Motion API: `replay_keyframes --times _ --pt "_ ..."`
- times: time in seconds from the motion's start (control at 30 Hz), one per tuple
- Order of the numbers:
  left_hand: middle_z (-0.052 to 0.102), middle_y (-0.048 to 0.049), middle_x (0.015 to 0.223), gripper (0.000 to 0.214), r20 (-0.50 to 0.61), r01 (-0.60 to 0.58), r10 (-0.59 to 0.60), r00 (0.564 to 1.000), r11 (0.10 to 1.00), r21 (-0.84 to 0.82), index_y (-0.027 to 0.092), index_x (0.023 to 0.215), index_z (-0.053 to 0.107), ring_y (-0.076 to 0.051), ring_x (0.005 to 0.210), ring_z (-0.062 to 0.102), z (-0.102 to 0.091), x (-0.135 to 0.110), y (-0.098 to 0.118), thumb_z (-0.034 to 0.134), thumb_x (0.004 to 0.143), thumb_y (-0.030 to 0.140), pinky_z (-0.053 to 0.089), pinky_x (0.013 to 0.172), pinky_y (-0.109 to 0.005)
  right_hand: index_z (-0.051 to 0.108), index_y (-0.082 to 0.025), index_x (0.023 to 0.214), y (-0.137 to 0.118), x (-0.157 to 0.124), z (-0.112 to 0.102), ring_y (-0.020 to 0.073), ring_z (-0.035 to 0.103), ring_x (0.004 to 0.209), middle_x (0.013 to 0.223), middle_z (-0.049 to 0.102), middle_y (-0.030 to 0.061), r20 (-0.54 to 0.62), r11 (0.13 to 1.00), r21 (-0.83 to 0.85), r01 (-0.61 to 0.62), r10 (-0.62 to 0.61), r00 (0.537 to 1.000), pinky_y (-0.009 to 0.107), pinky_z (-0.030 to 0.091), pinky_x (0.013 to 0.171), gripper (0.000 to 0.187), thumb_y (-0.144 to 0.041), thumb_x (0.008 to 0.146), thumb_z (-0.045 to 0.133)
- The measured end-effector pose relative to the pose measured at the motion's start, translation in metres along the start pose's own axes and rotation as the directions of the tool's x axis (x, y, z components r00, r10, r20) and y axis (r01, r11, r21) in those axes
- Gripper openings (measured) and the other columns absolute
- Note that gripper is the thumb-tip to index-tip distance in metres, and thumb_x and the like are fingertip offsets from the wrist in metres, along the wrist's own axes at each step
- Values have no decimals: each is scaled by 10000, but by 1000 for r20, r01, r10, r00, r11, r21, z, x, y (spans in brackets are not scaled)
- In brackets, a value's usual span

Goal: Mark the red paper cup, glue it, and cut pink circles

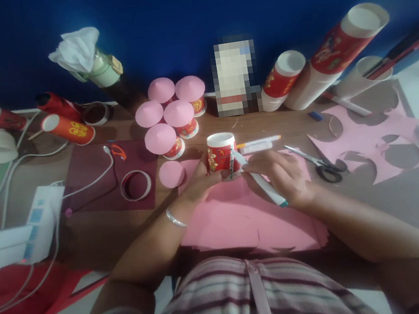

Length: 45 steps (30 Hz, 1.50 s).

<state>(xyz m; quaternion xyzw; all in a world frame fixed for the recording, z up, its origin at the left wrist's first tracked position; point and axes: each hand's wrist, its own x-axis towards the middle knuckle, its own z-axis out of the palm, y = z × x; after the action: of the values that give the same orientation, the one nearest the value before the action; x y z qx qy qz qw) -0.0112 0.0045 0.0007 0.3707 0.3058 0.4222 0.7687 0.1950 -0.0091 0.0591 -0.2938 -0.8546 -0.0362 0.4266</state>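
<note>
A small red paper cup (221,151) stands upside down on a sheet of pink paper (242,215) in the middle of the table. My left hand (198,184) is closed around the cup's left side and holds it down. My right hand (279,172) grips a white pen or marker (261,181) whose tip touches the cup's right side. A pink paper disc (171,173) lies just left of my left hand.
Several red cups capped with pink cones (172,115) stand behind. Scissors (319,164) and cut pink scraps (372,140) lie to the right, two pens (257,143) near the cup. Stacked cup sleeves (335,51) lean at the back right. A tape ring (135,185), cables and power strip (26,226) are left.
</note>
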Motion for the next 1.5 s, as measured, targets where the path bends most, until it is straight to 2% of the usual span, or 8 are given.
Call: replay_keyframes --times 0.2,0.43,0.53,0.63,0.8,1.1,1.33,1.5 --pt "761 -60 1042 477 2 20 -20 1000 1000 -6 244 1165 671 -288 1018 739 -2 0 -2 892 749 322 601 860 -431 596 -184 1162 0 1 -3 162 711 751 888 736 44 29 1000 -19 -4 5 1000 272 589 608 255 -103 928 658" --pt "759 -70 1064 421 32 11 -12 999 1000 25 234 1160 674 -277 1012 736 -2 0 -1 856 794 335 599 850 -417 597 -166 1085 -1 5 -3 149 702 721 852 729 48 32 1000 -30 4 -3 999 261 576 590 166 -99 944 653" --pt "758 -63 1060 440 -5 4 -4 1000 1000 23 228 1149 674 -270 995 736 -1 0 0 875 769 323 589 859 -416 605 -151 1059 -1 5 -2 155 695 717 832 718 54 22 1000 18 19 -19 1000 268 582 605 157 -69 931 644" --pt "759 -58 1061 467 -37 5 -5 999 1000 20 223 1157 667 -259 993 734 -1 0 0 884 750 292 575 867 -401 616 -157 1063 -1 2 0 161 692 719 830 710 43 7 998 62 19 -19 1000 278 587 616 200 -40 903 642" --pt "757 -53 1035 467 -26 -9 9 1000 1000 5 219 1199 645 -230 950 731 -5 1 -3 855 786 281 569 861 -388 607 -180 1149 -3 -3 3 162 691 715 848 717 30 24 997 81 -6 4 1000 284 589 608 297 -44 887 636" --pt "724 -15 923 353 -26 -33 32 999 999 -26 199 1042 665 -168 833 701 -5 1 -1 873 768 281 555 832 -346 592 -164 1112 -4 -5 5 162 681 695 821 713 36 18 996 91 12 -14 1000 286 592 603 276 -42 869 641" --pt "739 -18 932 394 -49 -28 27 998 999 -22 209 1077 668 -201 871 719 -5 2 -2 879 752 278 545 848 -364 586 -179 1057 -5 -3 4 138 666 688 820 700 21 20 997 78 9 -10 1000 268 593 606 209 -51 899 634" --pt "772 -31 978 480 -30 -41 39 999 997 -61 230 1173 670 -244 961 748 -4 3 0 873 743 292 556 892 -387 594 -198 1127 -2 -4 1 129 662 661 801 671 1 -21 998 58 21 -20 1000 254 564 568 217 -101 940 645"
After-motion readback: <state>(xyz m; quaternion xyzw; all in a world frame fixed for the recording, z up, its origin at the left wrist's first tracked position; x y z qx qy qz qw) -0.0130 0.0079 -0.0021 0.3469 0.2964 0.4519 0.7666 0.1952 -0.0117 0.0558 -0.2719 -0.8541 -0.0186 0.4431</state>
